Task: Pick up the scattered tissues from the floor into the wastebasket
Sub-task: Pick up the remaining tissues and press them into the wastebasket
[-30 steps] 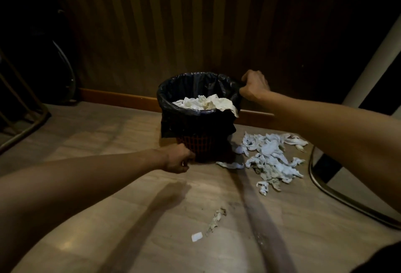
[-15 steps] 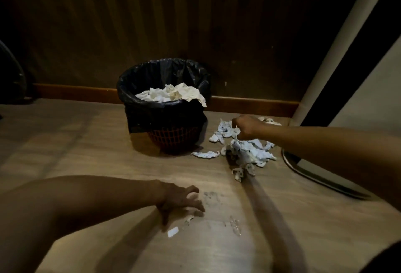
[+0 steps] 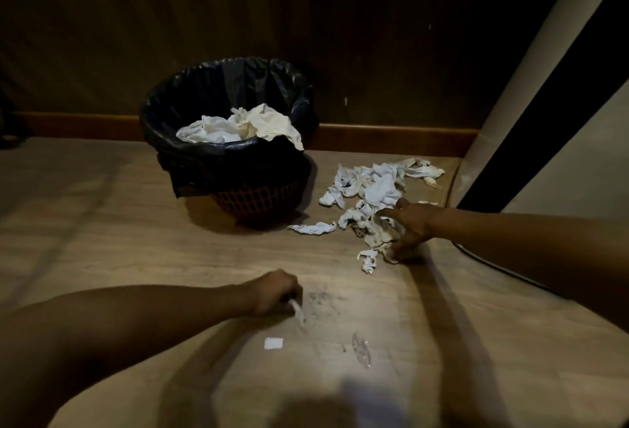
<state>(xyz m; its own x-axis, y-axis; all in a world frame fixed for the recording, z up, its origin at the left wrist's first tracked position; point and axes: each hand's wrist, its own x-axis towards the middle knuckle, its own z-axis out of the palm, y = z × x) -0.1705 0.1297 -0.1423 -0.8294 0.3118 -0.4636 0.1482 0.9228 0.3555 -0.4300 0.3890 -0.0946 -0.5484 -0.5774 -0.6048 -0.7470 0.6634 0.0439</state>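
Note:
The wastebasket (image 3: 190, 114), orange mesh lined with a black bag, stands on the wooden floor by the wall with crumpled tissues (image 3: 238, 126) piled inside. To its right a pile of white tissues (image 3: 371, 189) is scattered on the floor. My right hand (image 3: 412, 223) lies on the pile's near edge, fingers spread over the tissues. My left hand (image 3: 275, 293) is closed around a thin tissue strip (image 3: 297, 313) that hangs down to the floor. One tissue (image 3: 315, 228) lies apart, near the basket's foot.
A small white paper square (image 3: 273, 343) and a clear scrap (image 3: 360, 352) lie on the floor in front of me. A pale post (image 3: 531, 53) and a curved metal base (image 3: 493, 266) stand at the right. A wooden skirting (image 3: 391, 138) runs along the dark wall.
Both hands left the wastebasket. My left hand dropped to the floor in front of me and closed on the strip. My right hand moved onto the tissue pile and spread.

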